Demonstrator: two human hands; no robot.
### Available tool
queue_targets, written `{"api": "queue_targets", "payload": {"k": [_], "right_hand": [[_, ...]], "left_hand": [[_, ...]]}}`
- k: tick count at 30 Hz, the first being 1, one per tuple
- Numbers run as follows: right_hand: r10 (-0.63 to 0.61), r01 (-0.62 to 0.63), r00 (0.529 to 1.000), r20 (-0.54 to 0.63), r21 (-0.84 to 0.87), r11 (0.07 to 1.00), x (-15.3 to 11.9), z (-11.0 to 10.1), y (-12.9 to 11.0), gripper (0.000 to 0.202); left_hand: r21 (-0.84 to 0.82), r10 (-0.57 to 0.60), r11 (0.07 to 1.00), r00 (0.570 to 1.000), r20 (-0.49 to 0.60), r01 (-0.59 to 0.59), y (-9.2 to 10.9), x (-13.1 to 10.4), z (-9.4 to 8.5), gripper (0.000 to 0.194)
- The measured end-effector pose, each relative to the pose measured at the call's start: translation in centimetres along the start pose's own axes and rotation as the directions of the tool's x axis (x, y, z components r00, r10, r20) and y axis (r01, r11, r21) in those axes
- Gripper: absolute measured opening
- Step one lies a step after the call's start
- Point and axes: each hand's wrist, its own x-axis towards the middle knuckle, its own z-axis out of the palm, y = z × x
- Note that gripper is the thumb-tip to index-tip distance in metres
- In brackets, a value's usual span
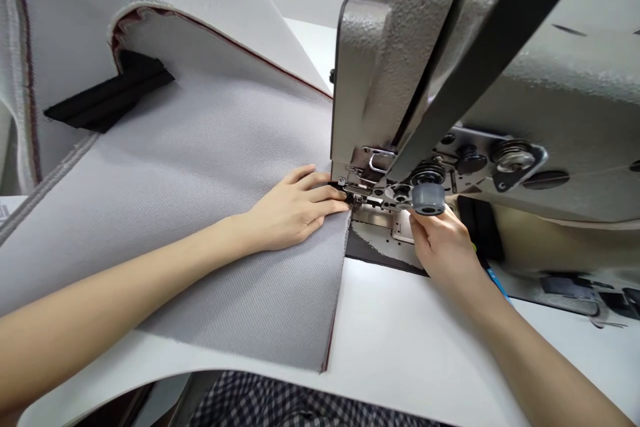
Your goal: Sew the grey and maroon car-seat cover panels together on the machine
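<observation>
My left hand (300, 210) lies flat on a large piece of light grey fabric (210, 140), its fingers stretched toward the needle area of a sewing machine (390, 60). The fingertips are close to the presser foot (353, 200), beside the fabric's right edge. My right hand (445, 243) is curled beneath the machine head, to the right of the needle. A round grey knob partly covers its fingers, and whatever they grip is hidden. A slim blue item (497, 283) shows behind the right wrist; I cannot tell whether the hand touches it.
A black strip (110, 93) lies by the fabric's folded dark red edge at the upper left. The white table (390, 327) runs under the fabric and machine. A dark bar (495, 60) crosses in front of the machine head. Checked cloth (280, 400) appears below the table edge.
</observation>
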Motion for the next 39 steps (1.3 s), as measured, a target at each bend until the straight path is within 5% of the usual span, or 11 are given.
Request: {"api": "queue_targets", "payload": {"k": [13, 15, 18, 19, 22, 29, 33, 35, 37, 38, 39], "right_hand": [[-0.099, 0.108, 0.993, 0.058, -0.192, 0.975, -0.7, -0.2, 0.0, 0.035], [-0.076, 0.093, 0.993, 0.092, -0.200, 0.975, -1.1, 0.0, 0.1, 0.038], [-0.038, 0.066, 0.990, 0.135, -0.211, 0.975, -1.5, 0.3, 0.0, 0.043], [-0.028, 0.057, 0.990, 0.135, -0.213, 0.975, -1.5, 0.3, -0.1, 0.044], [-0.025, 0.041, 0.996, 0.086, -0.183, 0.982, -1.5, 0.0, -0.9, 0.042], [-0.098, 0.101, 0.990, 0.101, -0.028, 0.994, -2.2, -0.2, -3.8, 0.034], [-0.189, 0.168, 0.968, 0.166, 0.136, 0.976, -2.7, -0.5, -5.8, 0.031], [-0.221, 0.185, 0.965, 0.144, 0.228, 0.956, -2.6, -1.1, -7.0, 0.032], [-0.262, 0.221, 0.959, 0.109, 0.288, 0.932, -2.4, -1.5, -8.3, 0.032], [-0.296, 0.252, 0.949, 0.108, 0.304, 0.919, -2.3, -1.5, -8.9, 0.032], [-0.339, 0.287, 0.932, 0.125, 0.312, 0.906, -2.4, -1.3, -9.5, 0.033]], "left_hand": [[-0.004, -0.021, 1.000, 1.000, 0.012, 0.021, -0.1, 0.2, -0.3, 0.034], [-0.020, -0.036, 0.999, 0.999, 0.031, 0.037, 1.3, -0.5, -1.1, 0.034], [-0.111, 0.013, 0.994, 0.995, 0.101, -0.002, 4.9, -2.7, -2.5, 0.073], [-0.139, 0.040, 0.990, 0.992, 0.119, -0.023, 6.2, -3.7, -2.8, 0.071], [-0.130, 0.073, 0.989, 0.997, 0.021, -0.069, 9.4, -6.2, -3.2, 0.024], [-0.095, 0.060, 0.994, 0.998, -0.024, -0.062, 12.5, -7.1, -3.0, 0.020], [-0.362, -0.089, 0.930, 0.994, -0.064, 0.060, 12.0, -7.8, -5.1, 0.020], [-0.465, -0.360, 0.842, 0.927, -0.106, 0.274, 11.5, -8.2, -6.6, 0.016], [-0.477, -0.595, 0.755, 0.776, -0.209, 0.451, 11.4, -8.3, -7.5, 0.012], [-0.452, -0.624, 0.753, 0.735, -0.263, 0.478, 11.6, -8.2, -7.5, 0.011], [-0.403, -0.588, 0.792, 0.750, -0.303, 0.458, 12.0, -8.1, -7.3, 0.011]]}}
